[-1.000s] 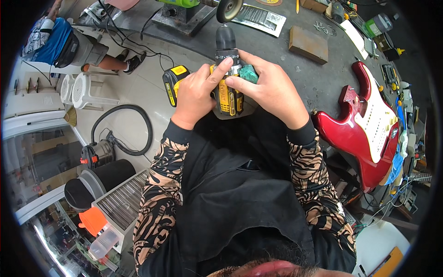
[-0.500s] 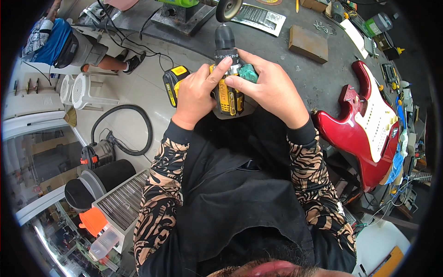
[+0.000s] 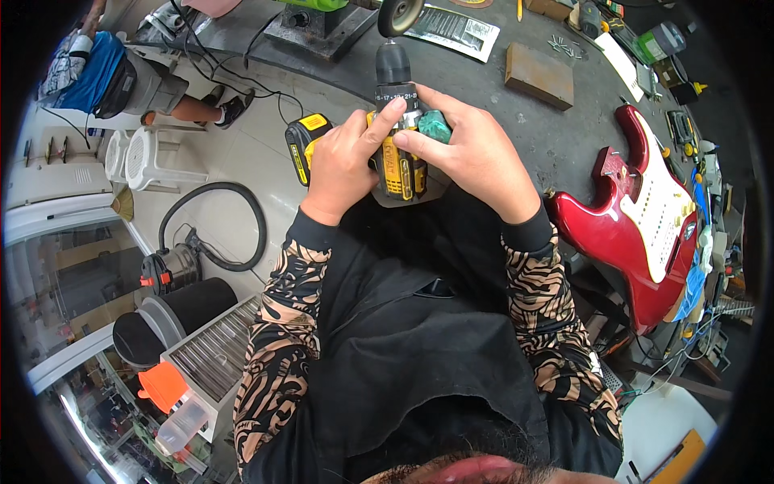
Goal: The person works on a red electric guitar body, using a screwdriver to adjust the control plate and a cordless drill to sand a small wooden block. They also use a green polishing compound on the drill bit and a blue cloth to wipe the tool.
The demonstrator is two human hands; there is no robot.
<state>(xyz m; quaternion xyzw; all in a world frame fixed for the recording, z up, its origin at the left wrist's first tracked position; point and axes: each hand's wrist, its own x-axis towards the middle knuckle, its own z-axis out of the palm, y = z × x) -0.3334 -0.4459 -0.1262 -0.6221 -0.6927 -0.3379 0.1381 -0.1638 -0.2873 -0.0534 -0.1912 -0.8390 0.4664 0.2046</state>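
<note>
Left hand (image 3: pixel 339 173): closed around the left side of a yellow-and-black cordless drill (image 3: pixel 395 173), index finger laid up along the casing toward the numbered black collar. Right hand (image 3: pixel 476 153): clamped on the same drill from the right, thumb pressed on the yellow casing, fingers curving behind; fingertips partly hidden. Crumpled teal-green piece (image 3: pixel 434 127), material unclear, sits between right thumb and forefinger, against the drill.

Drill position: in front of the wearer's black cloth apron (image 3: pixel 411 347), at the near edge of a dark grey worktable (image 3: pixel 492 181). Its black cylindrical chuck (image 3: pixel 393 64) points away from the body, its tip just below a dark round wheel (image 3: pixel 401 14) in this view; contact between the two cannot be determined. Black-and-yellow battery block (image 3: pixel 305 141) shows just left of the left hand; its join to the drill is covered.

Tabletop, right of the hands: brown rectangular block (image 3: pixel 538 74); loose small silver screws (image 3: pixel 564 48) beyond it; glossy red guitar body (image 3: pixel 588 222) with a cream pickguard (image 3: pixel 655 234), near the right forearm. Pale printed packet (image 3: pixel 472 36) lies beside the wheel.

Floor, left: white plastic stool (image 3: pixel 149 157), black looped hose (image 3: pixel 260 218). Another person's leg (image 3: pixel 197 109) shows at upper left.
</note>
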